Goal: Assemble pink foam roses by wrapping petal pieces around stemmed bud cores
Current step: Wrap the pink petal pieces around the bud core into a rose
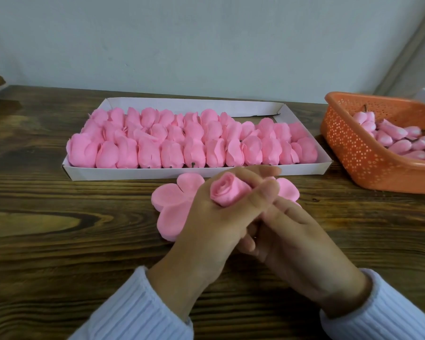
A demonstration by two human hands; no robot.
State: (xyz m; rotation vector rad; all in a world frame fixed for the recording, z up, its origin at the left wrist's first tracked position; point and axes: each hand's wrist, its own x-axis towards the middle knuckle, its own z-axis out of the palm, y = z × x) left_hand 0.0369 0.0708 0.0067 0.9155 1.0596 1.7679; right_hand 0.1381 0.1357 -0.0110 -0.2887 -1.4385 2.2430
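I judged the rose (227, 192) to be very light and soft, foam that would dent or tear if squeezed, so the place to take it was low on the wrapped base or by the stem, never across the open petal rims. It sat between both hands near the middle of the surface, just in front of the tray (157, 174): the left hand (206, 222) curled around its lower half, and the right hand (297, 231) pressed in from the side with its thumb against the wrap. Flat petal pieces (168, 204) lay on the surface under and behind the hands, partly covered, so I could not count them. The stem was hidden inside the fingers, and I could not tell how firmly either hand gripped. The basket (353, 148) of buds (397, 141) at the right edge was cut off by the frame.
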